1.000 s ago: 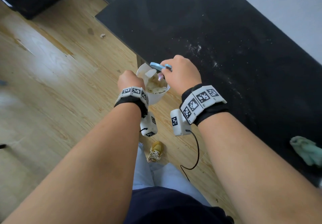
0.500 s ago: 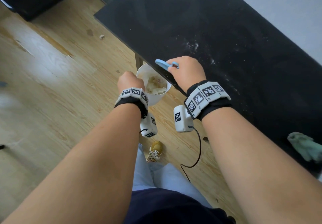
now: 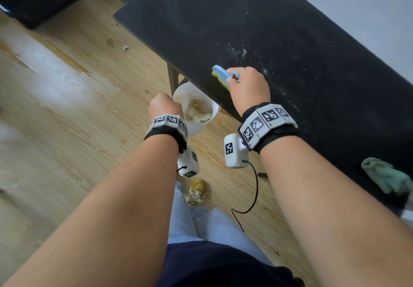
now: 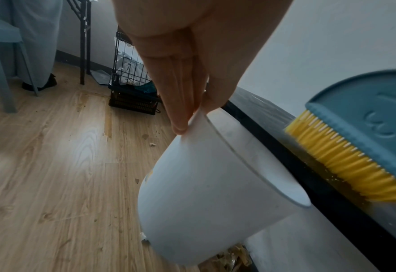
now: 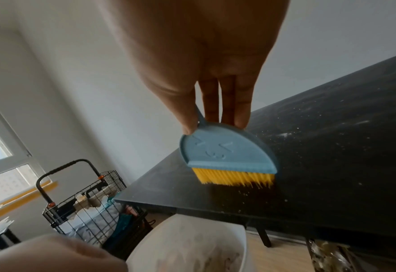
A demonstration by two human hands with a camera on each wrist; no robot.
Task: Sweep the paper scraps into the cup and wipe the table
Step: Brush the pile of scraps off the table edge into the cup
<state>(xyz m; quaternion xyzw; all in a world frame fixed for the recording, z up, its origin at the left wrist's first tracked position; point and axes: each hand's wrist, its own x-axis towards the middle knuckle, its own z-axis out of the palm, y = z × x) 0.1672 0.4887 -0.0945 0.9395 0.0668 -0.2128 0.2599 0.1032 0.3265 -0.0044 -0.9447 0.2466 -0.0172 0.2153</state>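
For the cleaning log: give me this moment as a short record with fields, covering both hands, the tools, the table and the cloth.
left hand: pinches the rim of the white paper cup, held below the table edge
cup contents: crumpled paper scraps
right hand: grips the small blue plastic brush with yellow bristles
brush position: bristles on the black tabletop, near its edge above the cup
tabletop state: fine white specks still scattered
green cloth: lies crumpled on the table, untouched
wiping: not yet begun

The green cloth (image 3: 388,178) is cut off at the frame's right edge.
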